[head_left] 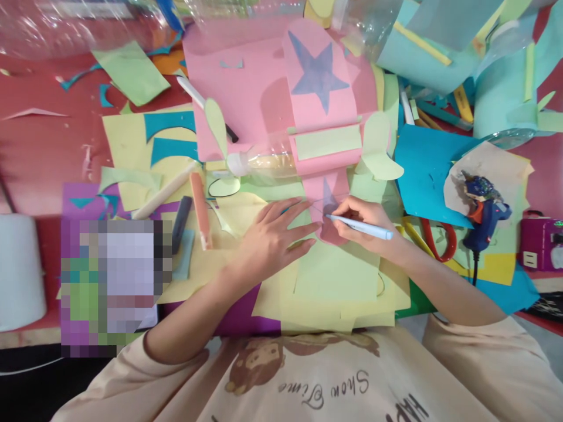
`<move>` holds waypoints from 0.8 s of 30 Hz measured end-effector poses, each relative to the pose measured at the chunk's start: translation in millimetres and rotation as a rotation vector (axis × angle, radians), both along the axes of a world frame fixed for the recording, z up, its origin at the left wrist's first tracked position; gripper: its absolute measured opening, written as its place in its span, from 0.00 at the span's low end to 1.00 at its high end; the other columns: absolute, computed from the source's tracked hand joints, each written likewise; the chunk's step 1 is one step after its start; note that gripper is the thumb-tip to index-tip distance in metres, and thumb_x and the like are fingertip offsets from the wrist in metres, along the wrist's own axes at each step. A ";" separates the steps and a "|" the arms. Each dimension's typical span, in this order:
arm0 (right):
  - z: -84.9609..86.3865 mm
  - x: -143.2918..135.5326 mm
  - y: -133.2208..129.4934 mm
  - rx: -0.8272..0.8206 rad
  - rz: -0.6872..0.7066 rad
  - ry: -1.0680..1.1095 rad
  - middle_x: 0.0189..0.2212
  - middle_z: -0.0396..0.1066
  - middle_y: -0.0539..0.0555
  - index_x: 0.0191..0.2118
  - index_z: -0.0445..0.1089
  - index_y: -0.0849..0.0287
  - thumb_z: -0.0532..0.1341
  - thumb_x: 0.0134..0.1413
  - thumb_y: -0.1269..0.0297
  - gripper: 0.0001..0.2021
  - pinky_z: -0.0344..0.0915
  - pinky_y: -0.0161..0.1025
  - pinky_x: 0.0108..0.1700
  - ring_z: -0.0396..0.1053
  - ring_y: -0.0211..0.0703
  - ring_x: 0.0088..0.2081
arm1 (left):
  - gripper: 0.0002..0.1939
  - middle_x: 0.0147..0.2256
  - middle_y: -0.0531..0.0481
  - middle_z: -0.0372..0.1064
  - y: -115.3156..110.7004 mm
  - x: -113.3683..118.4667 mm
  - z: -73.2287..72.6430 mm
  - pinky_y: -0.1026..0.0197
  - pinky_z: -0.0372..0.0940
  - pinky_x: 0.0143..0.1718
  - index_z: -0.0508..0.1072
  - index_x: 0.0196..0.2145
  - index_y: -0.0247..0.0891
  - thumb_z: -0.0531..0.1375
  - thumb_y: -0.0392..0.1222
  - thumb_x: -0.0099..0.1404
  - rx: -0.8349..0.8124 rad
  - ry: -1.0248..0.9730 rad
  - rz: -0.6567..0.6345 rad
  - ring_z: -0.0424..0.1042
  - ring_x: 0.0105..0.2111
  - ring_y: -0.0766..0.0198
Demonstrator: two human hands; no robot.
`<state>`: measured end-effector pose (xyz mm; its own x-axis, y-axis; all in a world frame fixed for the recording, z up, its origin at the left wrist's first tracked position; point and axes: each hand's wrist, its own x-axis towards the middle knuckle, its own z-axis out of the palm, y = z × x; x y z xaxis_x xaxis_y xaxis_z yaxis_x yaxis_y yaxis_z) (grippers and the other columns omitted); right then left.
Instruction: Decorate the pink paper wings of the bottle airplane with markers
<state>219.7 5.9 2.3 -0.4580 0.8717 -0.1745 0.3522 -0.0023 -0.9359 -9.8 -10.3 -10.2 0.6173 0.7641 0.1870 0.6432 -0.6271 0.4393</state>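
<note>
My right hand is closed around a light blue marker, its tip touching the lower end of a pink paper strip. Part of a purple star shows on the strip there. My left hand lies spread, its fingertips on the left edge of that strip. Farther up, the strip carries a whole purple star and a pale green band. A clear plastic bottle lies on its side left of the strip, its neck pointing left, near leaf-shaped green paper.
On the right, a blue glue gun rests by red-handled scissors and a purple box. Capped markers lie left of my left hand. A white roll stands far left. Paper scraps cover much of the table.
</note>
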 end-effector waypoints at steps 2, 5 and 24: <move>-0.9 -0.1 -0.2 -0.004 0.007 -0.017 0.24 0.65 0.47 0.31 0.63 0.59 0.61 0.56 0.61 0.08 0.55 0.30 0.27 0.59 0.31 0.23 | 0.12 0.56 0.42 0.67 -0.2 0.2 0.0 0.45 0.65 0.52 0.77 0.45 0.44 0.56 0.43 0.69 0.006 -0.002 -0.002 0.66 0.56 0.49; -2.3 0.3 -0.7 -0.001 0.032 -0.022 0.24 0.64 0.46 0.31 0.64 0.59 0.61 0.55 0.62 0.07 0.55 0.30 0.27 0.59 0.31 0.23 | 0.13 0.56 0.43 0.67 -0.2 0.4 -0.1 0.45 0.65 0.53 0.77 0.46 0.45 0.56 0.43 0.69 0.003 -0.006 -0.003 0.66 0.56 0.50; 6.1 2.1 -1.2 -0.071 0.153 -0.068 0.22 0.62 0.45 0.27 0.64 0.59 0.61 0.51 0.68 0.05 0.52 0.29 0.25 0.55 0.30 0.22 | 0.12 0.56 0.45 0.68 1.0 -0.2 -0.8 0.46 0.65 0.54 0.78 0.44 0.46 0.55 0.43 0.69 -0.011 -0.001 0.019 0.66 0.56 0.52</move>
